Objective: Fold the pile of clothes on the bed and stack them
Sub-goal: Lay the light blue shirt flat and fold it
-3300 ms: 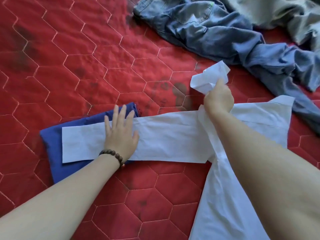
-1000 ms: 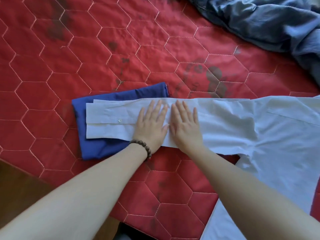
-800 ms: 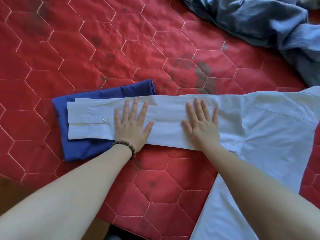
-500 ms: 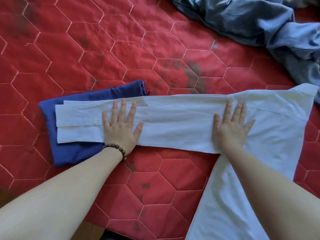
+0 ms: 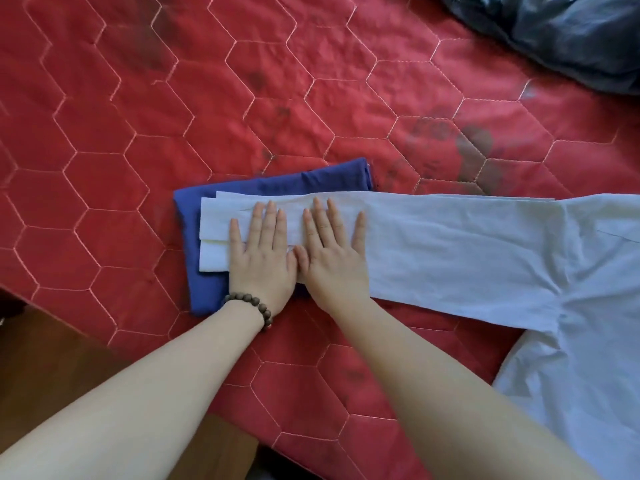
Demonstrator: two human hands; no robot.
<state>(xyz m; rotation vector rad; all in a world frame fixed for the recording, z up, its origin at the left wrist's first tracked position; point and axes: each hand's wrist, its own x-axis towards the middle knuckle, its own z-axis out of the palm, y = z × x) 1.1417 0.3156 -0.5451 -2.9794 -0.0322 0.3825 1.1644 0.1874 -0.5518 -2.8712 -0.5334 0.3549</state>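
- A strip of brown wooden floor (image 5: 52,358) shows at the lower left, beside the edge of the bed.
- The red quilted bedspread (image 5: 138,116), stitched in hexagons and marked with dark smudges, covers the bed.
- A folded blue garment (image 5: 207,292) lies flat on the bedspread, left of centre.
- The cuff end of the white shirt sleeve (image 5: 214,216) lies doubled on top of the blue garment.
- The left hand (image 5: 263,258), with a brown bead bracelet (image 5: 249,303) at the wrist, lies flat on the sleeve, fingers straight and slightly spread, palm down.
- The right hand (image 5: 332,254) lies flat just beside it, thumbs touching, fingers straight and pressing the sleeve over the blue garment's right part.
- The sleeve runs rightward across the bedspread to the body of the white shirt (image 5: 588,306), which spreads to the right and lower right edge.
- A crumpled grey-blue garment (image 5: 571,36) lies at the upper right corner, well apart from the hands.
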